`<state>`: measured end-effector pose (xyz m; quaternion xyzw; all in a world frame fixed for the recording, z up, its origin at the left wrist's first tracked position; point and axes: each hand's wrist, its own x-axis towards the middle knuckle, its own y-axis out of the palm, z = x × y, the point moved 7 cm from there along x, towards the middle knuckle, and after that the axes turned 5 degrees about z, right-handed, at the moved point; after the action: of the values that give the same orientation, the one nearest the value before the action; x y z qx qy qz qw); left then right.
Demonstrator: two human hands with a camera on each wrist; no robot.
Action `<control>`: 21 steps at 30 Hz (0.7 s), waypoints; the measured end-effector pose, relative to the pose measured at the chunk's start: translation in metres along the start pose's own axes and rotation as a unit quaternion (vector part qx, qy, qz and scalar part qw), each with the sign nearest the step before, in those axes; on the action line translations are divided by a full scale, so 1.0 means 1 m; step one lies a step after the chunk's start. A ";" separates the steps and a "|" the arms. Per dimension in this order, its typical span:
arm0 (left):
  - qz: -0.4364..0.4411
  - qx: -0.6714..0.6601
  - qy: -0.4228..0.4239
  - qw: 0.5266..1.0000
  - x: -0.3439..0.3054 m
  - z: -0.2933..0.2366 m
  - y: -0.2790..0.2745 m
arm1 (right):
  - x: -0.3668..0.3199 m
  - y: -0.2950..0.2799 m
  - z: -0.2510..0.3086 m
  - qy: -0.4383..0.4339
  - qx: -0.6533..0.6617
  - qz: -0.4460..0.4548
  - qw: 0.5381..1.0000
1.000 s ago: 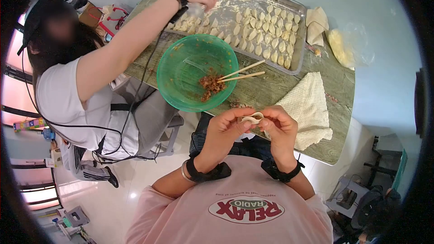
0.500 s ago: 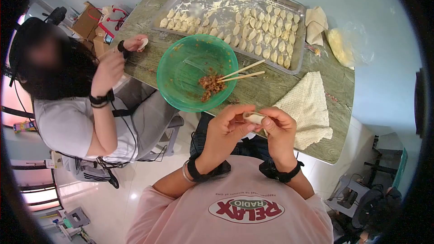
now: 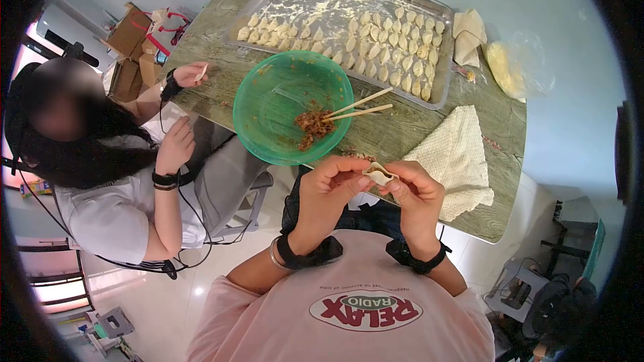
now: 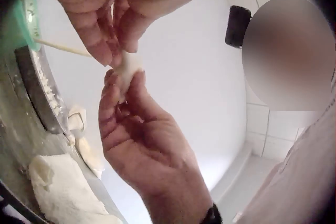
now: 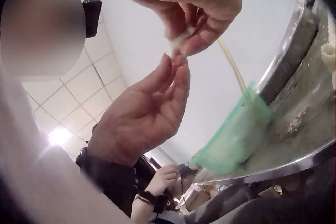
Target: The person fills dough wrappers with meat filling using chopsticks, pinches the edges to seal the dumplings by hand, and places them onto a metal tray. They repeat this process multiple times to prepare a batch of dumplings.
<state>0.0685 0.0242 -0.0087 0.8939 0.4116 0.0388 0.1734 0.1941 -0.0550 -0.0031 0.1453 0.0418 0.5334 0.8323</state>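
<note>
A small pale dough wrapper [image 3: 379, 174], folded into a curved shape with its middle raised, sits between both hands near the table's front edge. My left hand [image 3: 327, 193] pinches its left side between thumb and fingers. On the other side, my right hand [image 3: 417, 196] pinches it the same way. The left wrist view shows the white dough [image 4: 128, 67] between the fingertips of both hands; in the right wrist view the dough [image 5: 178, 43] is blurred and partly covered by fingers. Beyond the hands stands a green bowl [image 3: 268, 107] with reddish-brown filling [image 3: 313, 127] and chopsticks [image 3: 362, 113].
A metal tray [image 3: 439, 97] at the back holds many dumplings [image 3: 396, 57] and loose flour. To the right lie a cream cloth [image 3: 459, 164] and a plastic bag [image 3: 506, 70]. At the left sits another person [image 3: 100, 194], a wrapper [image 3: 201, 72] in one hand.
The wrapper between my hands has changed shape and angle, while my hands have barely moved. The other person's arm has drawn back from the tray, and they now sit lower, hands apart.
</note>
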 end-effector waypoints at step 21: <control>0.003 0.183 0.100 0.978 -0.003 -0.019 0.003 | -0.001 0.002 0.002 -0.009 -0.011 0.001 1.000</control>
<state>0.0650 0.0257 0.0102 0.9033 0.4243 0.0530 -0.0351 0.1923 -0.0557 -0.0011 0.1408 0.0279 0.5330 0.8339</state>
